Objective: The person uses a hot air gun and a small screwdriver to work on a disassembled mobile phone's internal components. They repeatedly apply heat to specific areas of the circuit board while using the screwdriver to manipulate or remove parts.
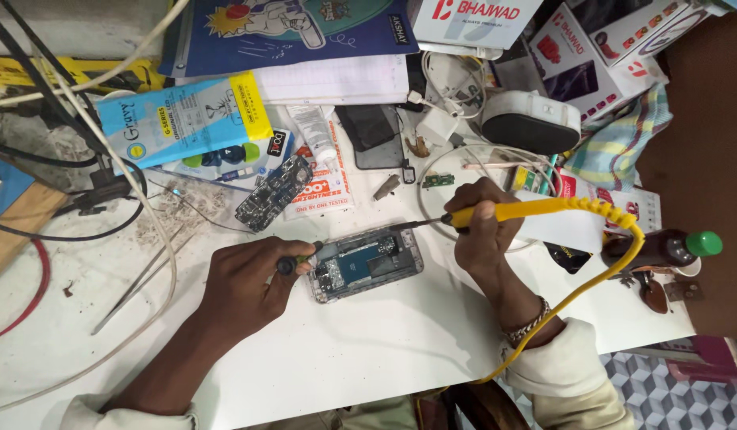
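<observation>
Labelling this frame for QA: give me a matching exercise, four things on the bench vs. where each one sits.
Things:
1. soldering iron
2. opened phone
3. brown bottle
4. loose circuit board

Places:
A. at the table's right edge, lying on its side
B. in the right hand
C. between the two hands, on the white table
D. above the left hand, near a blue box

Pairs: 1-B, 2-C, 3-A, 4-D

Opened phone (367, 263): bare metal frame, glossy blue component. Soldering iron (508, 211): matt yellow plastic handle, metal tip, rubbery yellow cord. Table (368, 350): smooth matt white. Checked cloth (623, 139): soft woven fabric. Bottle (663, 248): glossy brown plastic.
</observation>
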